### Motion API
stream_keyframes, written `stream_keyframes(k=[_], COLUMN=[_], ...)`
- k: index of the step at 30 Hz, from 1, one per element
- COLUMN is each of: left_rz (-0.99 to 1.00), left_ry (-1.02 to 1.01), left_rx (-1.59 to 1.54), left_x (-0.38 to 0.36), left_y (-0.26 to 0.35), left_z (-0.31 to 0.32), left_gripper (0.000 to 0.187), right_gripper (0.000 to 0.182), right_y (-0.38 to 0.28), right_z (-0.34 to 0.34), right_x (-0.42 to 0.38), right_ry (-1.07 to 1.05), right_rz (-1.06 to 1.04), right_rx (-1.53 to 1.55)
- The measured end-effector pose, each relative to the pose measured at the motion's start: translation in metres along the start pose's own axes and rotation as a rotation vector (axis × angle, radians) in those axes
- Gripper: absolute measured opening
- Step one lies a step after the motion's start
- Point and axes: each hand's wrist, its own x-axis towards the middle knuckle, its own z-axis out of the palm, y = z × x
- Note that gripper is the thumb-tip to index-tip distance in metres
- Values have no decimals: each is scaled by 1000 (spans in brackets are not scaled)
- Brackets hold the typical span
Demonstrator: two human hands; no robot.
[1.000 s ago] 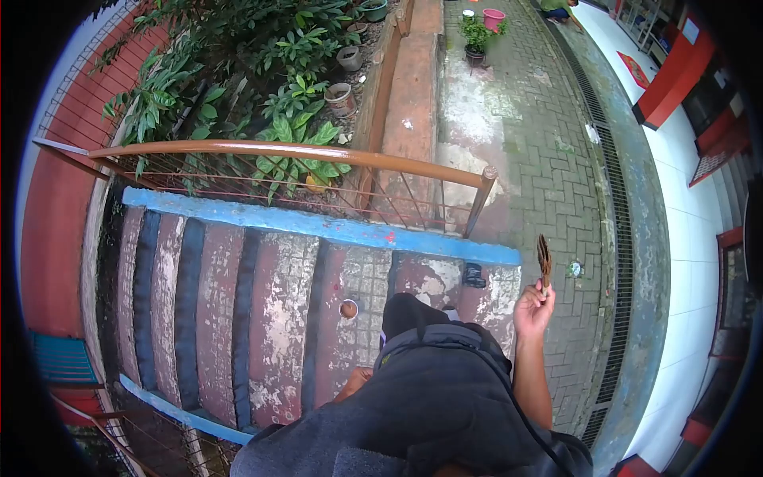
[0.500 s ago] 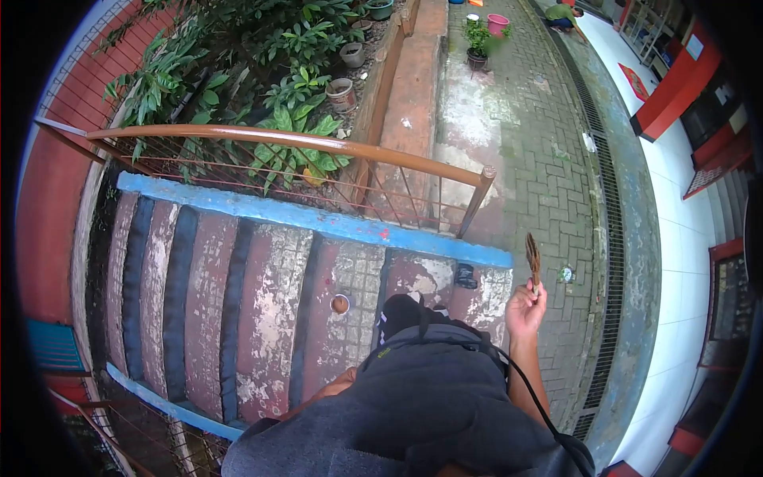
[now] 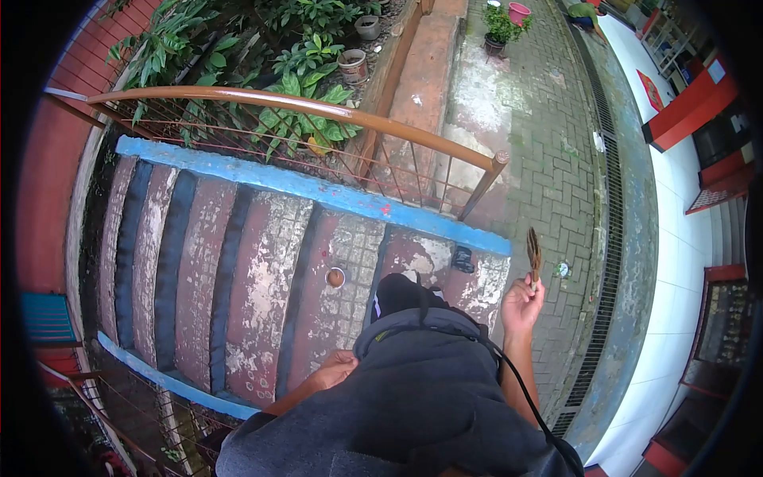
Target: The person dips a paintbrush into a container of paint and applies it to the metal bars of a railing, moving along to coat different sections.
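Observation:
My right hand (image 3: 521, 305) is raised over the paving at the right of the steps, its fingers closed round a paintbrush (image 3: 534, 253) with brown-stained bristles pointing up and away from me. My left hand (image 3: 337, 370) is beside the dark clothing at my waist, fingers curled; whatever they hold, if anything, is hidden. A small cup (image 3: 335, 277) of brown liquid stands on a step ahead of the left hand. Beyond the steps runs a glossy brown handrail (image 3: 318, 109), apart from both hands.
Worn maroon steps (image 3: 266, 286) descend or rise leftward beside a blue edge (image 3: 310, 191). A crumpled black thing (image 3: 463, 259) lies on the nearest step. A drain grate (image 3: 610, 238) runs along the paving. Potted plants (image 3: 501, 28) and a crouching person (image 3: 584, 12) are farther off.
The view has shifted, so the handrail and steps sit higher in it. My left hand has come further out from the clothing. My right hand still holds the paintbrush.

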Motion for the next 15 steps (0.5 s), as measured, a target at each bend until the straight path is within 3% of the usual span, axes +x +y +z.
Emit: stream_keyframes(k=[1,3,7,9,12,15], left_rz=[-5,25,118,146,206,138], left_ry=[3,259,315,363,327,246], left_rx=[-5,-138,-302,-326,-262,-168], left_x=[1,2,22,31,15,10], left_y=[5,3,-52,-66,-11,-40], left_z=[14,35,9,11,69,16], left_gripper=[12,13,19,31,39,44], right_gripper=[18,19,19,19,19,20], right_y=[0,1,7,9,11,12], right_z=[-2,-5,-4,-2,0,-1], right_x=[1,1,1,1,1,1], right_ry=[3,13,28,28,37,33], right_rz=[6,18,37,48,65,96], right_rx=[-8,-12,-28,-25,-36,-59])
